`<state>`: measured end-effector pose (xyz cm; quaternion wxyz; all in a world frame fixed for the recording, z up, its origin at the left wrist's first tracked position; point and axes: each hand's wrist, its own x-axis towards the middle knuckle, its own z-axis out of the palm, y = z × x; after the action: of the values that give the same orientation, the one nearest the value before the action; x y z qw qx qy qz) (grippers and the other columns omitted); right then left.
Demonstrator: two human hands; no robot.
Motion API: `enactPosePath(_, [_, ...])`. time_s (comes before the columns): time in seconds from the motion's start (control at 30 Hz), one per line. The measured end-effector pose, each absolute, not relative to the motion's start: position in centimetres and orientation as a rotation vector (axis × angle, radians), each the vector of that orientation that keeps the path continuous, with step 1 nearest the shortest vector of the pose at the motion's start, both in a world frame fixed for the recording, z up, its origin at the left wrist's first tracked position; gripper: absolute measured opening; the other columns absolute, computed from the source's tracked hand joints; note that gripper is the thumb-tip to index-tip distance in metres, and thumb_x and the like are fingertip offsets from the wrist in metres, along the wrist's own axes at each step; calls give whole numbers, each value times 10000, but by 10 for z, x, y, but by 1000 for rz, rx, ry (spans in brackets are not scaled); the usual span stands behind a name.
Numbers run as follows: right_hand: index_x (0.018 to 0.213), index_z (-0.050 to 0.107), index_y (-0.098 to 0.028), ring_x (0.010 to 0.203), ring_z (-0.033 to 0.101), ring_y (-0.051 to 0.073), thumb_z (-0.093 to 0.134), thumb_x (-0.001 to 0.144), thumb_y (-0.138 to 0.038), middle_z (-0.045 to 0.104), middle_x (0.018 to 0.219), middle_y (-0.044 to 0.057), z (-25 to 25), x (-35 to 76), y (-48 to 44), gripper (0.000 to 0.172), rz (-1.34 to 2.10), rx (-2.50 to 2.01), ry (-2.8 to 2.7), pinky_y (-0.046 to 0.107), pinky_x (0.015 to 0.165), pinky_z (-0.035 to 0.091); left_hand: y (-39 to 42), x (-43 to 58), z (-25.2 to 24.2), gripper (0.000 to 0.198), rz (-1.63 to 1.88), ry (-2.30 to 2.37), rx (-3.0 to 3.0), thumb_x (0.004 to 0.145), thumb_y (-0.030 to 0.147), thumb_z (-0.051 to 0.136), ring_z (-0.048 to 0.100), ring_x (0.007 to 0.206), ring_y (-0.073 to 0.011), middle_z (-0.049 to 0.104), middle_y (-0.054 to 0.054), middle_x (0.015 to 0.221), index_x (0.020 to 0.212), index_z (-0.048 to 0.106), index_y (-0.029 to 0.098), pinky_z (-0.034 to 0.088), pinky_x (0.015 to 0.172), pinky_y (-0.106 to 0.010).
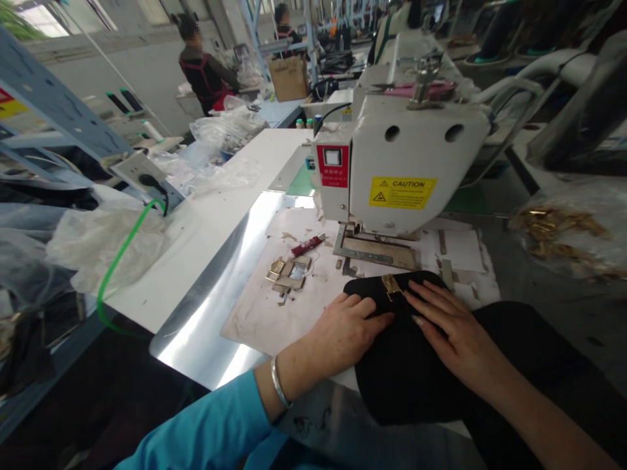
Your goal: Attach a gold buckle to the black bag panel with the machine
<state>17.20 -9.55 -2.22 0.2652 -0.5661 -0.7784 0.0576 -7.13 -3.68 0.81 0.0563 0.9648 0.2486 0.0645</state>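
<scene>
Pressing black fabric (416, 385) flat under open left hand (343, 329), gripping nothing. Resting open right hand (455, 326) just beside brass buckle (392, 286), nearer it than left hand.

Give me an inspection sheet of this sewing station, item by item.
Surface: white table carrying a polished steel sheet and a scuffed pale sheet.
Job's things: black fabric piece with a gold metal buckle, in front of the sewing machine head.
Clutter: loose brass fittings and a small red item on the pale sheet; clear bag of brass fittings at right; plastic sheeting at left.
Hands: left hand and right hand both rest on the fabric, gripping nothing visible.
Cables: green cable looping by the table edge; black cord at a white outlet plate.
Surroundings: two co-workers beyond; cardboard box.
</scene>
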Motion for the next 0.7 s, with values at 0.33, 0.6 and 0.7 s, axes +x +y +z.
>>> enactPosePath(0.33, [1064,744,-230,1088,659,273,554,961,-315,726,1144,86,-14,169,-93,233,56,-1543,-1962,489,960,541,-28,-56,22,207,205,1066,1992,975,320,575,657,809,-133,698,-31,889,1061,689,171,512,718,-227])
enactPosePath(0.6, [941,708,-241,803,690,161,567,940,-254,699,898,7,-4,165,-93,142,429,-1569,-1894,296,715,537,-14,-33,24,215,-3,1171,1709,890,284,554,567,400,-96,641,2,534,763,654,141,435,450,-179])
enactPosePath(0.7, [932,726,-261,797,697,150,597,919,-253,711,898,-6,-4,168,-90,130,506,-1546,-1869,272,712,530,-9,-30,25,250,-36,1163,1721,890,295,552,573,409,-99,635,-4,523,719,654,144,449,467,-181])
